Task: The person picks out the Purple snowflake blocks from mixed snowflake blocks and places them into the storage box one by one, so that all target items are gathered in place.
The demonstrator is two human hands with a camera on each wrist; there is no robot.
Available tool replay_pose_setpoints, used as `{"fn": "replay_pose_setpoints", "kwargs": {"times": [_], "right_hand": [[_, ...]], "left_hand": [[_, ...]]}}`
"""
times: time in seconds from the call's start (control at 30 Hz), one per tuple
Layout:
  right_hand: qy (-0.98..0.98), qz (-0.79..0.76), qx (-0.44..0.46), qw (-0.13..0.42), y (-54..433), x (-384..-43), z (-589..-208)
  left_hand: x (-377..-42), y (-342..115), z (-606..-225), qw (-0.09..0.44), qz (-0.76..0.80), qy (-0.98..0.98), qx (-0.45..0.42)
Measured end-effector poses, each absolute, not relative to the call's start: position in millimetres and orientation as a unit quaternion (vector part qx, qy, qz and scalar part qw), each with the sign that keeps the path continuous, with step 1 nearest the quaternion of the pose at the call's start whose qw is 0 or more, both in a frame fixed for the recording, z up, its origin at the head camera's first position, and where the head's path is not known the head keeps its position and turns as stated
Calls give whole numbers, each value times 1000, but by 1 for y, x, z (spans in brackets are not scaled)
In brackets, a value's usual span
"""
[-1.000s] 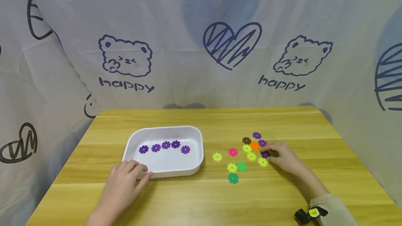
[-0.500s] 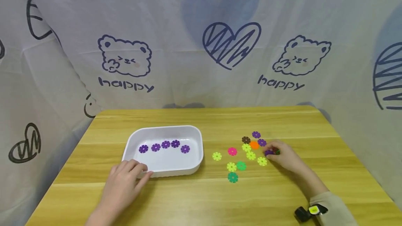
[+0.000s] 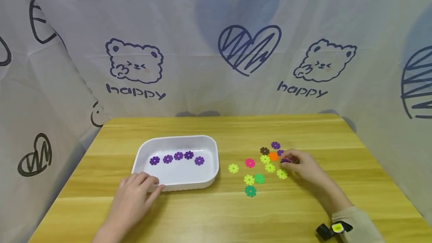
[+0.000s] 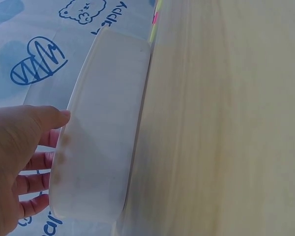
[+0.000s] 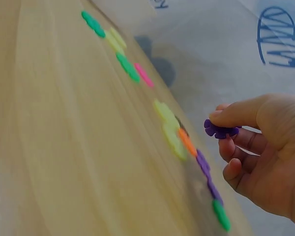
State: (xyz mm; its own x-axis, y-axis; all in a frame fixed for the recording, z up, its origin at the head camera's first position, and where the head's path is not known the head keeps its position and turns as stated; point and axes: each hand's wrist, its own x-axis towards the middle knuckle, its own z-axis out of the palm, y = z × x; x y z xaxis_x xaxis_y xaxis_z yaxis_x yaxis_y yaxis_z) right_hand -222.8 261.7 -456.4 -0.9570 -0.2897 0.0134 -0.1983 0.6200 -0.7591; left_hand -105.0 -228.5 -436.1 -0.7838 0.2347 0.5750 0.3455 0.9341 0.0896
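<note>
Your right hand pinches a notched purple disc between thumb and fingers, the grip only as narrow as the disc; the right wrist view shows that disc raised clear of the table; just past your right fingertips lies a loose purple disc, partly covered by the hand, with a second purple disc farther from you; the orange disc sits just left of this grip, the brown disc just beyond the orange one; five yellow-green discs spread leftward from near your fingertips, the pink disc among them; two green discs lie farther left and nearer to you; another green disc shows below your right fingers in the right wrist view; your left hand grips the near left rim of the white tray, thumb on its outer side, fingers over the edge; inside it, beyond that hold, five purple discs lie flat, well apart from your right hand.
</note>
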Motion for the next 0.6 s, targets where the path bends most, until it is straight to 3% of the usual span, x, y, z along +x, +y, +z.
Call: {"fn": "replay_pose_setpoints", "kwargs": {"times": [0.6], "right_hand": [[847,-482,-203,92,180,-228,-418]], "left_hand": [[-104,-227,-436,294,-94,-937,-160]]}}
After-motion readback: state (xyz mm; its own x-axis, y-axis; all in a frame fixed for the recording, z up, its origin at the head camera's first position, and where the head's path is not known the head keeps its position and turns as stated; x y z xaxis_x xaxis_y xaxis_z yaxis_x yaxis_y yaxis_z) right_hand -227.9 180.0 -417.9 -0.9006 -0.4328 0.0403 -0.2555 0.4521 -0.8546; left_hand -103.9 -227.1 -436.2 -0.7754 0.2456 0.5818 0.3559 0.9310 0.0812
